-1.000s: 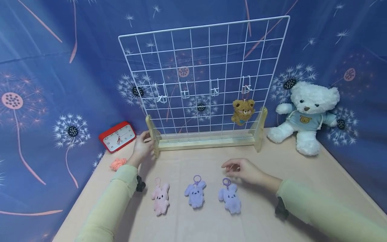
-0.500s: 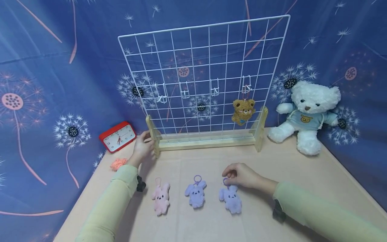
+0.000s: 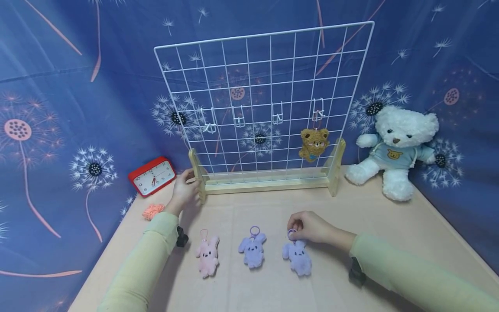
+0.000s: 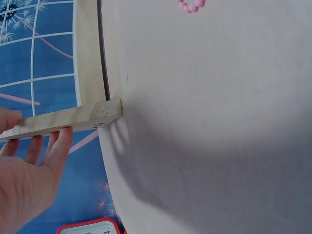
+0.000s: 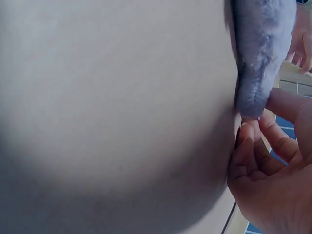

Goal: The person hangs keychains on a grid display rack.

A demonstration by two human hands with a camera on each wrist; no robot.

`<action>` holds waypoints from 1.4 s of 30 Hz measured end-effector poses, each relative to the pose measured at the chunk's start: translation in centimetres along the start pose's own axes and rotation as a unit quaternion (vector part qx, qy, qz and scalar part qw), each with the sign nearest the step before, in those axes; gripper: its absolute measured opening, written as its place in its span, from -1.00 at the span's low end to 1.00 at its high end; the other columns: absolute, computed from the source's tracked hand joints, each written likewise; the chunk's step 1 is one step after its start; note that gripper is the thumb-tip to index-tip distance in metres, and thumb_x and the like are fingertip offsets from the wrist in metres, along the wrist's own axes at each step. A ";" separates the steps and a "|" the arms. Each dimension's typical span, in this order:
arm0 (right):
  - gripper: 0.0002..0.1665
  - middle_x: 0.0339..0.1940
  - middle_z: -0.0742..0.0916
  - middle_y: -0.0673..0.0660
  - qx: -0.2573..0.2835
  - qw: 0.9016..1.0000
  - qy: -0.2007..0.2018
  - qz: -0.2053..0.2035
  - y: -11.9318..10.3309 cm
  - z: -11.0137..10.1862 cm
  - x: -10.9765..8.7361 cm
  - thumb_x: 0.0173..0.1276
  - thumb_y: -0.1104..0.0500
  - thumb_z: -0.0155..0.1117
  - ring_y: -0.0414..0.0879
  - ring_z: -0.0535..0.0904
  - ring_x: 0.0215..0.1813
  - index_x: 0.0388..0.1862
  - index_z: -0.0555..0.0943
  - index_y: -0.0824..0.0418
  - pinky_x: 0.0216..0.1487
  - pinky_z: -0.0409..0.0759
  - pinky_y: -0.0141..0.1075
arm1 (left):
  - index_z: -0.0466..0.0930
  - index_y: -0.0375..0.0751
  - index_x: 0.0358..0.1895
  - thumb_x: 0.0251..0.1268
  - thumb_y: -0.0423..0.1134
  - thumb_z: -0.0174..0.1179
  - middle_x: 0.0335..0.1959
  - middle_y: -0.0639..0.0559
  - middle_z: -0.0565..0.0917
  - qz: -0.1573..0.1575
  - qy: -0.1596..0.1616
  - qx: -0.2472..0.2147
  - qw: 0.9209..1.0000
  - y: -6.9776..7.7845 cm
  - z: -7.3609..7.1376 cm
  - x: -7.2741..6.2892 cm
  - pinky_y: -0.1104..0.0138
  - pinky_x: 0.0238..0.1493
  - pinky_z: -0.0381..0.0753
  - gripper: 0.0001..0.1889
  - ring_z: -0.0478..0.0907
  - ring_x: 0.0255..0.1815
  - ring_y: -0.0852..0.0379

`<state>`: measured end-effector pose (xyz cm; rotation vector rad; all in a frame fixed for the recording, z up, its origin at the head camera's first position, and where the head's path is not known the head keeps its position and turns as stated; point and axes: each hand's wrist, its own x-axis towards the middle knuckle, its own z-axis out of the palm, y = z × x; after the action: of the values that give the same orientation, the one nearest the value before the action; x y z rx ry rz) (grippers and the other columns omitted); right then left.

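Note:
In the head view my left hand (image 3: 185, 190) grips the left wooden foot (image 3: 198, 173) of a stand holding a white wire grid panel (image 3: 261, 82). The left wrist view shows the thumb on one face of that foot and the fingers on the other. My right hand (image 3: 313, 226) pinches the purple ring of the right-hand lilac plush keychain (image 3: 299, 259), which lies face up on the table. Up close in the right wrist view, its fluffy body (image 5: 263, 53) touches my fingers, and the ring is mostly hidden. Left of it lie another lilac plush keychain (image 3: 254, 253) and a pink bunny keychain (image 3: 208, 258).
A brown bear keychain (image 3: 313, 144) hangs from the rightmost of several white hooks on the grid. A red alarm clock (image 3: 153, 177) and a coral yarn bundle (image 3: 152, 211) are at the left. At the right sits a white teddy bear (image 3: 397, 149) in a blue shirt.
My right hand has come down and toward me onto the right lilac keychain's ring, and its fingers have closed there. The left hand stays on the stand's foot.

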<state>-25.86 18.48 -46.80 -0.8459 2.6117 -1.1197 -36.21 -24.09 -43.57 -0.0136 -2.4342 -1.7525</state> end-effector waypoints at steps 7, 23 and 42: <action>-0.84 -0.49 0.65 -0.10 0.020 1.000 0.008 0.008 0.5 0.0 -0.2 0.16 0.36 0.50 -0.25 0.55 -0.38 -0.35 0.70 0.16 -0.31 0.58 -0.38 | 0.28 -0.36 0.49 0.45 -0.48 0.11 0.38 -0.39 0.43 0.003 0.001 0.005 1.000 0.1 0.0 0.0 -0.01 0.33 0.51 -0.43 0.44 0.35 -0.32; -0.90 -0.41 0.75 0.03 0.092 0.996 0.022 -0.001 0.0 -0.6 -0.3 0.30 0.35 0.42 -0.08 0.68 -0.41 -0.36 0.69 0.19 -0.45 0.66 -0.32 | 0.29 -0.34 0.49 0.47 -0.48 0.11 0.38 -0.39 0.41 -0.004 0.002 0.001 1.000 -0.3 -0.1 -0.1 -0.01 0.35 0.50 -0.45 0.43 0.36 -0.33; -0.91 -0.37 0.75 -0.01 0.067 0.993 0.070 -0.068 -2.3 -4.3 1.0 0.31 0.37 0.43 -0.14 0.65 -0.27 -0.33 0.71 0.21 -0.25 0.70 -0.31 | 0.30 -0.34 0.48 0.47 -0.46 0.12 0.38 -0.39 0.42 0.005 0.002 -0.003 1.000 -0.3 0.0 0.0 -0.03 0.35 0.49 -0.45 0.44 0.35 -0.34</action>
<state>-27.28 19.21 -42.11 -0.9617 2.5837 -1.4232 -36.25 -24.17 -43.83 -0.0235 -2.4211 -1.7531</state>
